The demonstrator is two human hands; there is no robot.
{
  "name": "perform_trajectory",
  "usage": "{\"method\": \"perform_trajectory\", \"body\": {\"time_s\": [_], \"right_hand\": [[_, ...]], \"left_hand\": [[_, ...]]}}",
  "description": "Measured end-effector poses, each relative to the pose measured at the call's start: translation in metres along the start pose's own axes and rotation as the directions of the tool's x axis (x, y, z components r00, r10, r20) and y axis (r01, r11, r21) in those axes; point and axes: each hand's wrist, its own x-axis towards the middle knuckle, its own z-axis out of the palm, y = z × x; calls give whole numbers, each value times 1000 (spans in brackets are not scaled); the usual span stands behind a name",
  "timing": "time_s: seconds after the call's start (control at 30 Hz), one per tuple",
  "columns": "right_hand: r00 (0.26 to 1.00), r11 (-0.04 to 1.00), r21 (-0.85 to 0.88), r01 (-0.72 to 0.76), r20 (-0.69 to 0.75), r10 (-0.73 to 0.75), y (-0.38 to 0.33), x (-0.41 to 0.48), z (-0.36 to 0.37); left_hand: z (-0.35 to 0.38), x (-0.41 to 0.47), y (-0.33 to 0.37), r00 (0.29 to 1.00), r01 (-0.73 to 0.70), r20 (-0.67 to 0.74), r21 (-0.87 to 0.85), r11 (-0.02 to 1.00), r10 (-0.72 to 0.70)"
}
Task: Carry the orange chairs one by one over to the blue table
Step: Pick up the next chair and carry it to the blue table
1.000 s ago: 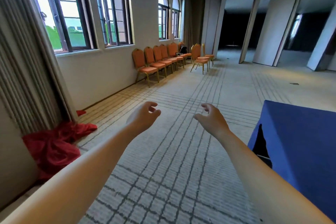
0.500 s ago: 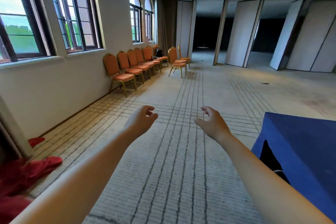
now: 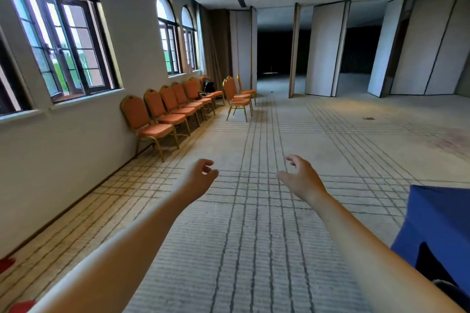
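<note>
While L hand (image 3: 197,178), R hand (image 3: 300,180) fingers loose, empty: orange chairs (image 3: 162,119) along wall (image 3: 76,140), blue table (image 3: 437,223) R.

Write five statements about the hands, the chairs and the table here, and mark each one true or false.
1. The left hand and the right hand hold nothing. True.
2. An orange chair stands beside the blue table. False: no chair shows beside it.
3. A row of orange chairs lines the window wall. True.
4. The blue table is at the left edge. False: it is at the lower right.
5. Every chair stands in the wall row. False: a lone chair stands out on the carpet.
</note>
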Motion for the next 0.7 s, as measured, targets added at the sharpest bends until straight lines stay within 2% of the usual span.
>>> {"method": "perform_trajectory", "body": {"time_s": [0.37,0.7], "right_hand": [[999,999,-50,-9,43,11,-2,238,64],[999,998,-59,30,-34,-32,-9,512,133]], "left_hand": [[40,243,-36,999,40,34,-47,998,-39],[67,557,-84,999,4,39,-53,999,-2]]}}
